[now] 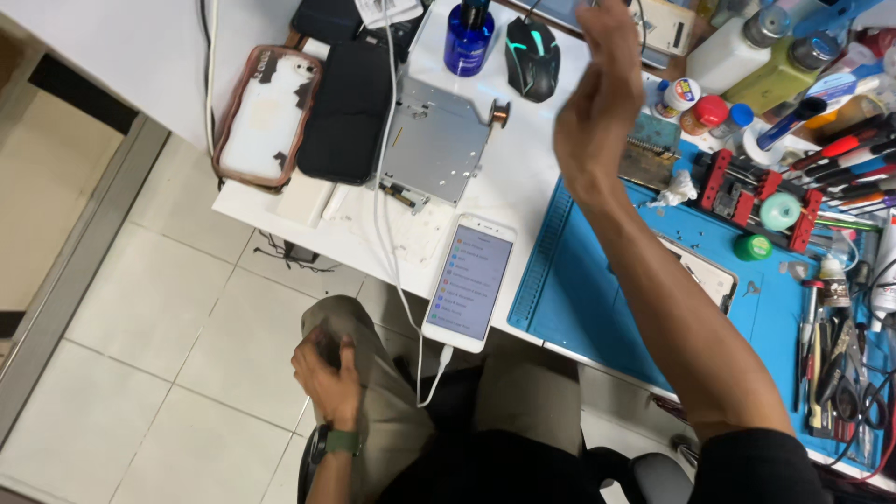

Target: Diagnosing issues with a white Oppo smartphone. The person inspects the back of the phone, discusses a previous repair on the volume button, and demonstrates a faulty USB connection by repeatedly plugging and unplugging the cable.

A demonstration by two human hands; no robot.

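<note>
Two hands were apart: the left hand (327,371) lay curled on the knee, possibly gripping something dark, while the right hand (595,103) hung open above the tabletop (523,177). Between them, the lit phone (469,282) overhung the edge; snagging its cable (431,381) could drag it off

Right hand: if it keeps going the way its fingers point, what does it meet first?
Probably the flat device at the table's far edge, just past the right hand; the black mouse lies just left. Height is unclear.
</note>
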